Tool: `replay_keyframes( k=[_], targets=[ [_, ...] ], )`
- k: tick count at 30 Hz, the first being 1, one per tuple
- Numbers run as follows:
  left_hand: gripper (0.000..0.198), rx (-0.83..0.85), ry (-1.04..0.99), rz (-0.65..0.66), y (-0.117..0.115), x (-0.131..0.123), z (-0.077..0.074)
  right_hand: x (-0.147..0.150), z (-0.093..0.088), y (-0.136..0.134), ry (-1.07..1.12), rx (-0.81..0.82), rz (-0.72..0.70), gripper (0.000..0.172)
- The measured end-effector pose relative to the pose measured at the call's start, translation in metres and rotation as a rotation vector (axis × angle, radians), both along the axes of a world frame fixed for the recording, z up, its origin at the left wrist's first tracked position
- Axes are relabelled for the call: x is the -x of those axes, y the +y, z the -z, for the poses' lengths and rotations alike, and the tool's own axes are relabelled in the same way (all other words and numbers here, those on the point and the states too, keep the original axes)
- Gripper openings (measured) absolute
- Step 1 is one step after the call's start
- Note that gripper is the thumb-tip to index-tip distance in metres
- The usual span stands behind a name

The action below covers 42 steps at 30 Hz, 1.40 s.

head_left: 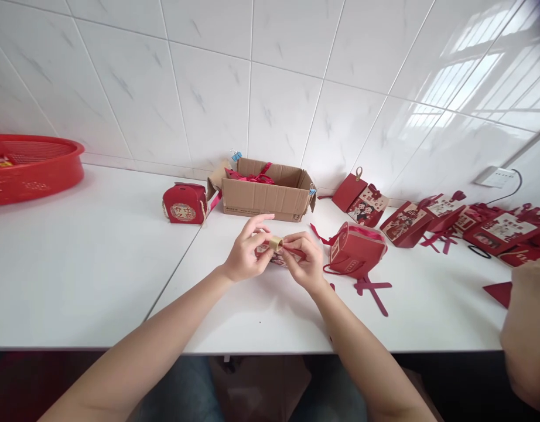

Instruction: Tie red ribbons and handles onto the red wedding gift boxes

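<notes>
In front of me, a gold strap (276, 242) is curled into a loop between both hands. My left hand (251, 249) pinches its left side between thumb and fingers, with the index finger raised. My right hand (303, 259) closes its thumb and fingertips on the right side of the strap. Right under the hands lies a red printed gift box (281, 258), mostly hidden by them. To the right of my right hand stands a red gift box (358, 251) with a dark red ribbon. Dark red strips (372, 286) lie crossed by its base.
A cardboard box (265, 199) holding red ribbons stands by the wall. Left of it is a red gift box (186, 205) with cord handles. A red plastic basket (37, 170) sits far left. Several red boxes (410, 223) line the right, near another person's arm (527, 334).
</notes>
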<state>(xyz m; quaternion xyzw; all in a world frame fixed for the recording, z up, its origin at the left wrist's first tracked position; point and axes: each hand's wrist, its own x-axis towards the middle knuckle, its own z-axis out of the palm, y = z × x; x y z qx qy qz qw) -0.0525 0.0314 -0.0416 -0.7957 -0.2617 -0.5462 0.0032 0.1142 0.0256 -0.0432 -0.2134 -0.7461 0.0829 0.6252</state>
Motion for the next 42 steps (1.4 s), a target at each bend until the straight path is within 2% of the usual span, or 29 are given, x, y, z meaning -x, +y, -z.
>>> replay_keyframes(
  k=[2, 4, 5, 8, 10, 12, 14, 17, 21, 23, 25, 28, 29, 30, 31, 33, 35, 38, 40, 42],
  targets=[
    [0.039, -0.069, -0.013, -0.048, 0.0, 0.0, -0.003, -0.002, -0.011, -0.006, 0.017, -0.018, 0.056, 0.007],
    [0.071, -0.139, -0.028, -0.091, 0.002, 0.0, -0.005, -0.011, -0.026, -0.017, 0.048, -0.004, 0.161, 0.007],
    [0.08, -0.163, -0.027, -0.098, 0.003, -0.001, -0.005, -0.019, -0.033, -0.026, 0.069, 0.031, 0.224, 0.007],
    [0.081, -0.183, 0.022, -0.067, 0.011, -0.003, 0.002, -0.057, -0.047, -0.061, 0.165, 0.187, 0.423, 0.011],
    [0.076, -0.144, 0.076, -0.027, 0.015, -0.005, 0.011, -0.092, -0.05, -0.087, 0.282, 0.299, 0.568, 0.017],
    [0.073, -0.074, 0.1, -0.018, 0.018, -0.007, 0.019, -0.133, -0.046, -0.108, 0.385, 0.306, 0.78, 0.024],
    [0.072, -0.001, 0.1, -0.042, 0.019, -0.008, 0.026, -0.177, -0.038, -0.118, 0.465, 0.229, 0.99, 0.027],
    [0.072, 0.066, 0.108, -0.092, 0.018, -0.008, 0.029, -0.239, -0.022, -0.109, 0.509, 0.252, 1.142, 0.03],
    [0.072, 0.097, 0.086, -0.127, 0.017, -0.008, 0.03, -0.289, -0.006, -0.066, 0.487, 0.409, 1.244, 0.029],
    [0.072, 0.107, 0.095, -0.125, 0.017, -0.009, 0.031, -0.298, -0.003, -0.042, 0.451, 0.498, 1.317, 0.028],
    [0.071, 0.13, 0.123, -0.12, 0.016, -0.01, 0.034, -0.296, -0.003, -0.023, 0.444, 0.541, 1.343, 0.035],
    [0.069, 0.161, 0.152, -0.115, 0.015, -0.012, 0.038, -0.275, -0.007, -0.01, 0.419, 0.431, 1.408, 0.063],
    [0.069, 0.165, 0.159, -0.113, 0.015, -0.013, 0.039, -0.265, -0.009, -0.01, 0.361, 0.342, 1.378, 0.071],
    [0.069, 0.168, 0.169, -0.112, 0.015, -0.013, 0.04, -0.255, -0.009, -0.01, 0.273, 0.268, 1.273, 0.075],
    [0.068, 0.173, 0.181, -0.109, 0.015, -0.014, 0.041, -0.245, -0.009, -0.01, 0.155, 0.252, 1.086, 0.077],
    [0.068, 0.183, 0.204, -0.105, 0.015, -0.014, 0.042, -0.229, -0.005, -0.007, -0.026, 0.376, 0.65, 0.079],
    [0.068, 0.19, 0.211, -0.102, 0.015, -0.014, 0.042, -0.219, 0.002, 0.0, -0.047, 0.555, 0.374, 0.089],
    [0.069, 0.189, 0.204, -0.104, 0.014, -0.013, 0.041, -0.208, 0.017, 0.014, 0.073, 0.765, 0.23, 0.102],
    [0.067, 0.2, 0.206, -0.103, 0.013, -0.013, 0.041, -0.196, 0.024, 0.02, 0.171, 0.836, 0.159, 0.101],
    [0.065, 0.235, 0.176, -0.092, 0.012, -0.014, 0.042, -0.175, 0.027, 0.023, 0.235, 0.859, 0.08, 0.092]
  ],
)
